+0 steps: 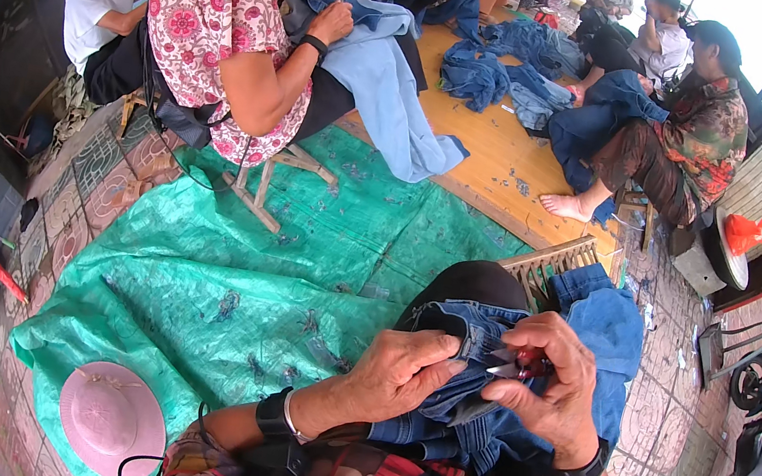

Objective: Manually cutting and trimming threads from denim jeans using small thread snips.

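Observation:
Dark blue jeans [486, 328] lie bunched over my lap. My left hand [400, 374] pinches an edge of the denim between thumb and fingers. Close beside it, my right hand [552, 382] is closed round small thread snips [520, 365] with red on the handle. The pointed metal blades stand apart and face the denim near my left fingertips. Whether they touch the cloth I cannot tell. More blue denim [617, 342] hangs down on the right of my lap.
A green plastic sheet [319, 258] with thread scraps covers the ground ahead and left. A pink hat [111, 416] lies on it. A slatted wooden rack [559, 263] stands beyond my knees. Several people sit around a yellow board [499, 172] with piled jeans [515, 66].

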### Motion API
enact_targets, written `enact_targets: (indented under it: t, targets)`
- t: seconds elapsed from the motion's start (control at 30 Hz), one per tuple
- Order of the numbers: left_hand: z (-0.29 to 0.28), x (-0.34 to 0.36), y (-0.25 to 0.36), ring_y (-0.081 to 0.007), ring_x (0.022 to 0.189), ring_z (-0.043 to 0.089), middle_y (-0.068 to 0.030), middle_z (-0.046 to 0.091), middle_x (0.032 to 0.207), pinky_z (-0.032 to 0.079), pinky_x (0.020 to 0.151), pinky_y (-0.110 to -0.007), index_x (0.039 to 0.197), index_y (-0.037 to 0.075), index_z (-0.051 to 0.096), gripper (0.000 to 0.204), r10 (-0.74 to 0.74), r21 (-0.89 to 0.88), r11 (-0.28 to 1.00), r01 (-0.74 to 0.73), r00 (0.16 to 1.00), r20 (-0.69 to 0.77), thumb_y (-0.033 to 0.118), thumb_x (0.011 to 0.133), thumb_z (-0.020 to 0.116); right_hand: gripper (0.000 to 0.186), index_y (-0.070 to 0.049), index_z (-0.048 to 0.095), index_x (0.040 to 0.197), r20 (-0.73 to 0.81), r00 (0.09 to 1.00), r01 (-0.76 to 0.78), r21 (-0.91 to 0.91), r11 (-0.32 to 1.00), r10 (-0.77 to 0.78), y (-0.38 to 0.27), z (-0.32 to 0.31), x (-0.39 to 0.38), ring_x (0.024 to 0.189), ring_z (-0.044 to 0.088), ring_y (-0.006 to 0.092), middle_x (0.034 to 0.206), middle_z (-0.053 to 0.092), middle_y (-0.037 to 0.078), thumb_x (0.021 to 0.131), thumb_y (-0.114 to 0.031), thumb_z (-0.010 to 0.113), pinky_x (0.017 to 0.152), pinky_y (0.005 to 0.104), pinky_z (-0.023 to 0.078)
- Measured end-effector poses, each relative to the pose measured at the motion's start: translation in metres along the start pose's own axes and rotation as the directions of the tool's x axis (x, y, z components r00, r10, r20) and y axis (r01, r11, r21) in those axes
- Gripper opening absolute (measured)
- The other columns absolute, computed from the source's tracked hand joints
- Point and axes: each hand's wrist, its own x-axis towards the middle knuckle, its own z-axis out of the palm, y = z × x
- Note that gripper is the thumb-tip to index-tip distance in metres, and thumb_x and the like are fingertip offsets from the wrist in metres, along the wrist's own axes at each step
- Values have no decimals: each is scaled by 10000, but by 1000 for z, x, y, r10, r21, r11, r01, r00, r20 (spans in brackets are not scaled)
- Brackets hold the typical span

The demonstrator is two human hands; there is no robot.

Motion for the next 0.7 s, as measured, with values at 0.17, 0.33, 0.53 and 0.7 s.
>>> enact_targets:
  t: [0.17, 0.33, 0.53, 0.7]
  targets:
    - [-1, 4, 2, -296, 586, 574, -134, 555, 716, 456, 513, -340, 1029, -17, 522, 266, 51, 137, 989, -53, 999, 17, 9, 808, 668, 283, -25, 611, 920, 0, 1000, 22, -37, 999, -22, 6, 12, 4, 726, 600, 223, 884, 600, 94, 663, -10, 728, 635, 297, 499]
    - [-1, 13, 24, -270, 731, 650, -170, 617, 853, 503, 617, -341, 1060, -10, 547, 320, -365, -134, 924, 359, 931, -22, 54, 787, 699, 250, -15, 563, 902, -23, 977, 213, -46, 976, -214, 15, 16, 8, 690, 590, 249, 851, 597, 103, 673, 37, 649, 575, 304, 464]
    - [-2, 18, 13, -165, 872, 657, -148, 670, 938, 498, 753, -283, 1122, 6, 592, 357, -358, -34, 933, 359, 933, 26, 96, 796, 707, 181, -7, 549, 888, 41, 997, -68, 52, 996, 66, 12, 11, 5, 637, 539, 196, 775, 578, 82, 738, 25, 646, 574, 277, 427]
    - [-8, 21, 5, -188, 787, 656, -136, 667, 900, 497, 700, -287, 986, -9, 643, 205, -373, 75, 928, 366, 918, 137, 94, 813, 681, 75, -6, 560, 851, 41, 978, -207, 196, 958, 203, 20, 12, 7, 635, 518, 137, 726, 570, 49, 822, 3, 629, 588, 258, 418]
